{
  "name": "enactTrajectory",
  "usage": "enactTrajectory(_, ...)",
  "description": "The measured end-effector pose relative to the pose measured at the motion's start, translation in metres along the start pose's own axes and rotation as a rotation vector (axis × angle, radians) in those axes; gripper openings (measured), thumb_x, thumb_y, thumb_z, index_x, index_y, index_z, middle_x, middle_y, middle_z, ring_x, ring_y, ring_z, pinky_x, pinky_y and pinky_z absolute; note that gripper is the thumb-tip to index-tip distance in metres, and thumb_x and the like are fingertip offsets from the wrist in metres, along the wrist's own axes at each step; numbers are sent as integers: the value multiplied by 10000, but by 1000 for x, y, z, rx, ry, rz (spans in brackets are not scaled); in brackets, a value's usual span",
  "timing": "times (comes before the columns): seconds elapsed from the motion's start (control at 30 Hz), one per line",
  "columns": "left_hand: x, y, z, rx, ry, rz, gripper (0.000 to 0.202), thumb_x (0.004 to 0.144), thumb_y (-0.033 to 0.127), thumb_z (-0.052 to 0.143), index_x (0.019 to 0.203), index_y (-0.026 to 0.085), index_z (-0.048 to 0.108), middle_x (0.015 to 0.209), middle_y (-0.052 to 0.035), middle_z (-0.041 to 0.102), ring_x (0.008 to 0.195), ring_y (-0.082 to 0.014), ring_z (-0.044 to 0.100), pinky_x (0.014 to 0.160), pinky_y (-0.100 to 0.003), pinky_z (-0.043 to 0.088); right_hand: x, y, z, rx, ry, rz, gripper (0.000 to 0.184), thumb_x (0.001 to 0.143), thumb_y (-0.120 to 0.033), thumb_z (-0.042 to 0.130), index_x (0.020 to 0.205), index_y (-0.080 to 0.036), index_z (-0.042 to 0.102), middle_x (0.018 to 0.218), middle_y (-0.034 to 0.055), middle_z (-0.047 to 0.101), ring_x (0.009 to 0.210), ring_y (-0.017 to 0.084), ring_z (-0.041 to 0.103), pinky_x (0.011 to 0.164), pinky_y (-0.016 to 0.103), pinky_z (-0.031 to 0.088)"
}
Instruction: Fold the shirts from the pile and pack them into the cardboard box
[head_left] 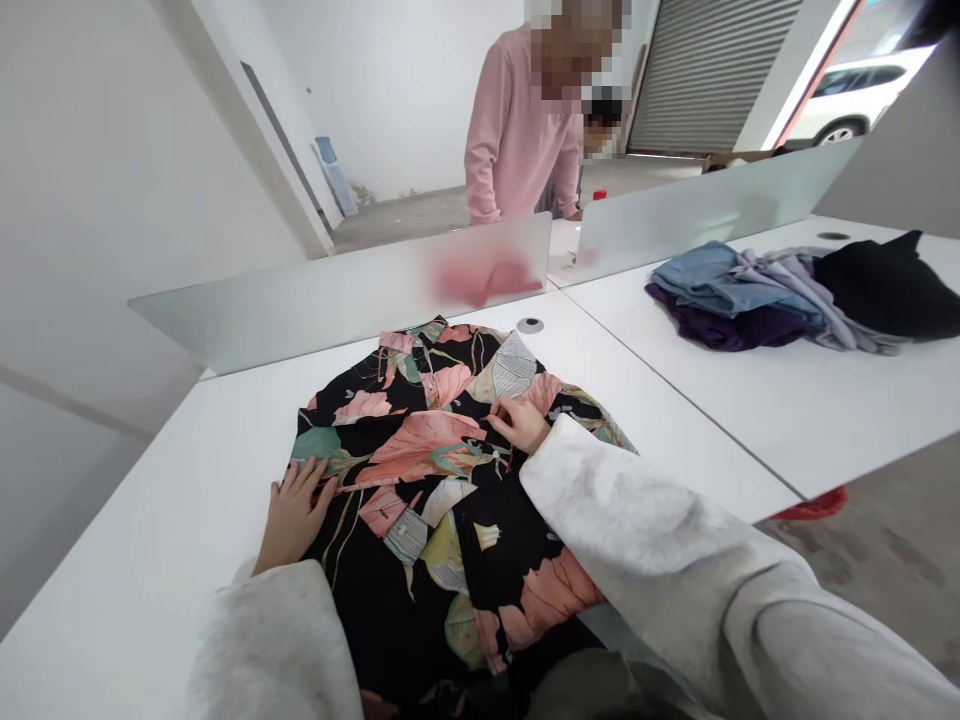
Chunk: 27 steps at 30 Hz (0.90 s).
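Note:
A black shirt [450, 470] printed with large pink, green and yellow flowers lies spread on the white table, its collar toward the frosted divider. Its lower end reaches the near edge, close to my body. My left hand [296, 508] rests flat on the shirt's left side, fingers stretched out and a little apart. On the right part of the chest, my right hand [519, 424] has its thumb and forefinger pinched together at the fabric. Whatever lies between those fingertips is too small to make out clearly. Both forearms wear fluffy light grey sleeves.
Frosted dividers [360, 290] run along the table's far edge. Beyond them stands a person in a pink top [517, 130]. Folded blue, purple, grey and black clothes [750, 290] lie on the adjoining table to the right. A round cable hole [530, 325] is near the collar.

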<state>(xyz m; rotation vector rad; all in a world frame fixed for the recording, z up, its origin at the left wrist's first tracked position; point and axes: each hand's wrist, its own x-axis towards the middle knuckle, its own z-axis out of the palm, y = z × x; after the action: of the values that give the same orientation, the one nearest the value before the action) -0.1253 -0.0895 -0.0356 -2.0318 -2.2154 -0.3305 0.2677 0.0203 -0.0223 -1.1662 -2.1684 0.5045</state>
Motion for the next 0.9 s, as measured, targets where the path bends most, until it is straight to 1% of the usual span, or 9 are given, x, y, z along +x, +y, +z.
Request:
enactTrajectory(0.13, 2, 1, -2, 39, -18, -5, 527, 906, 384, 277, 1299, 124, 513, 1406, -164, 446, 1347, -351, 310, 1026, -615, 277, 12, 10, -33, -246, 50, 22, 171, 866, -244, 452, 945, -175, 587, 794, 55, 641, 759, 180, 573, 719, 286, 395)
enactTrajectory(0.23, 2, 4, -4, 94, -28, -9, 512, 915, 369, 275, 1313, 138, 499, 1407, -154, 450, 1344, -334, 321, 1034, -590, 284, 12, 32, -66, -347, 6, 40, 223, 847, -226, 482, 1029, -184, 604, 922, 96, 639, 847, 215, 563, 746, 309, 404)
enactTrajectory(0.33, 2, 6, -5, 134, -49, -25, 516, 922, 363, 269, 1337, 134, 473, 1423, -142, 432, 1350, -317, 317, 1059, -552, 273, 1, 58, -86, -361, -30, 26, 276, 807, -196, 539, 1074, -191, 610, 967, 122, 616, 879, 236, 553, 756, 329, 421)
enactTrajectory(0.47, 3, 4, -3, 136, -62, -39, 513, 911, 367, 290, 1346, 160, 466, 1429, -125, 427, 1343, -307, 338, 1050, -554, 287, -13, 84, -90, -401, -82, -34, 391, 812, -197, 535, 1202, -200, 562, 984, 105, 582, 875, 217, 564, 778, 329, 448)
enactTrajectory(0.57, 3, 2, -2, 134, -43, -24, 503, 886, 348, 328, 1332, 175, 485, 1406, -125, 458, 1337, -302, 352, 1037, -552, 309, -13, 91, -86, -446, -83, -29, 358, 875, -244, 474, 1220, -199, 556, 993, 98, 604, 890, 199, 584, 790, 299, 448)
enactTrajectory(0.63, 3, 2, -3, 129, -44, -31, 513, 879, 350, 327, 1327, 160, 491, 1405, -129, 458, 1341, -305, 345, 1046, -548, 297, -11, 92, -86, -458, -68, 51, 324, 908, -269, 426, 1191, -218, 576, 998, 92, 643, 890, 198, 602, 765, 281, 441)
enactTrajectory(0.8, 1, 5, -7, 90, -68, -67, 539, 886, 393, 302, 1339, 156, 474, 1422, -125, 437, 1346, -306, 334, 1058, -559, 272, -7, 93, -90, -494, -54, 361, 362, 917, -307, 374, 1203, -208, 573, 935, 115, 696, 814, 247, 633, 658, 306, 410)
enactTrajectory(0.83, 1, 6, -7, 84, -64, -67, 536, 887, 398, 302, 1338, 166, 475, 1423, -120, 436, 1346, -305, 334, 1058, -561, 273, -8, 94, -91, -497, -55, 377, 372, 908, -289, 377, 1216, -199, 566, 941, 121, 694, 818, 252, 630, 658, 309, 406)
enactTrajectory(0.9, 1, 7, -8, 74, -56, -69, 535, 889, 408, 299, 1334, 172, 480, 1428, -120, 430, 1347, -307, 331, 1060, -563, 269, -9, 96, -92, -504, -49, 319, 405, 867, -223, 405, 1242, -181, 552, 988, 128, 679, 862, 254, 616, 692, 315, 409)
